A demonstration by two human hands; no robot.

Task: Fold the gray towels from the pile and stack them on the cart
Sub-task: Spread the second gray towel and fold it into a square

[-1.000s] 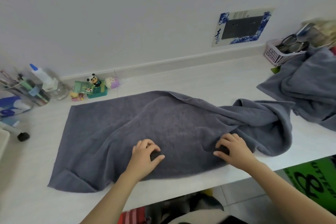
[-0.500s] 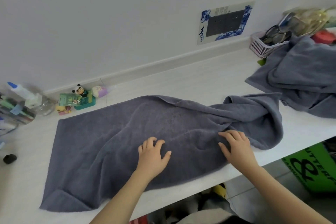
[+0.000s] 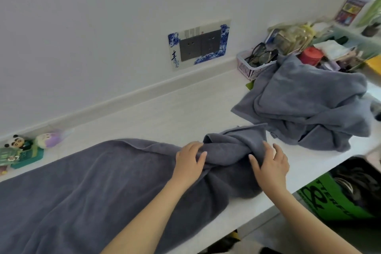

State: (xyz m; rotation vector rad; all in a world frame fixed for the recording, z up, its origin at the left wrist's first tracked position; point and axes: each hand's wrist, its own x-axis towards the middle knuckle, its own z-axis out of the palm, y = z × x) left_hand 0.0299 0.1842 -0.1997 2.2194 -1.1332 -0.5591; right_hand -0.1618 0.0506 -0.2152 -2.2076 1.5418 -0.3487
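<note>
A: Towel point(image 3: 92, 187) lies flat along the counter point(image 3: 165, 115), right end twisted in a bunch.
B: Hands?
A: Left hand point(image 3: 190, 161) lies on the bunch's left side, fingers nearly straight, gripping nothing. Right hand point(image 3: 270, 163) sits at its right side, fingers spread, thumb against cloth, no clear grip.
B: Doing it well?
A: I'd find the hidden corners, pull the twist out rightward, flatten before folding.
B: Watch what?
A: Pile point(image 3: 309, 109) is near on the right; don't snag it. No cart in view.
</note>
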